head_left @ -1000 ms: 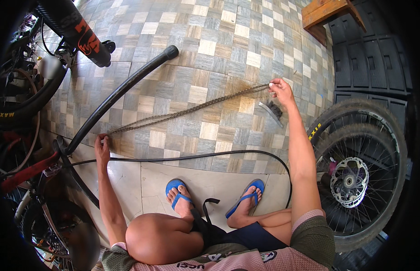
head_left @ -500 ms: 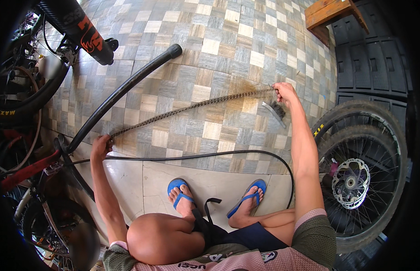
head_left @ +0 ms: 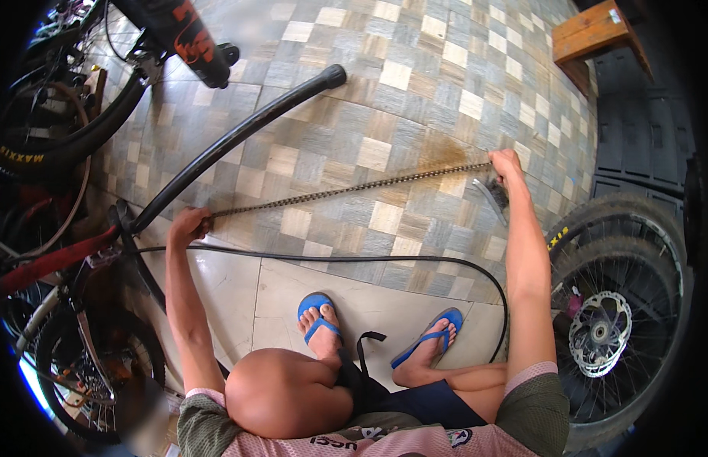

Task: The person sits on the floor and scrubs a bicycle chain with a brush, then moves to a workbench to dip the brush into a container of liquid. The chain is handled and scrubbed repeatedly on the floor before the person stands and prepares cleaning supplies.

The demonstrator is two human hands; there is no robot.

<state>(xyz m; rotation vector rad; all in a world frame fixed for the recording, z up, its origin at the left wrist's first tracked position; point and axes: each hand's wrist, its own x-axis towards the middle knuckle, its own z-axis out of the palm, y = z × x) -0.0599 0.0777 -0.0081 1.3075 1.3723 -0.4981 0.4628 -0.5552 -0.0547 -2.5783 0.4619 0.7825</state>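
Note:
A dark bicycle chain stretches nearly straight between my two hands, above the checkered floor. My left hand is closed on its left end, close to a black curved tube. At the far right end, the fingers of my right hand pinch the chain. Just below that hand lies a brush with a grey handle and dark bristles, partly hidden by my right forearm. A brown stain marks the tiles behind the chain's right part.
A black hose curves over the floor in front of my feet. Bicycle wheels with a disc rotor stand at the right. A red bicycle frame and tires fill the left side. A wooden stool sits at the far right.
The view has shifted, so the surroundings sit farther right. My hands still hold the chain's ends, and its strands now look closer together, almost like one line.

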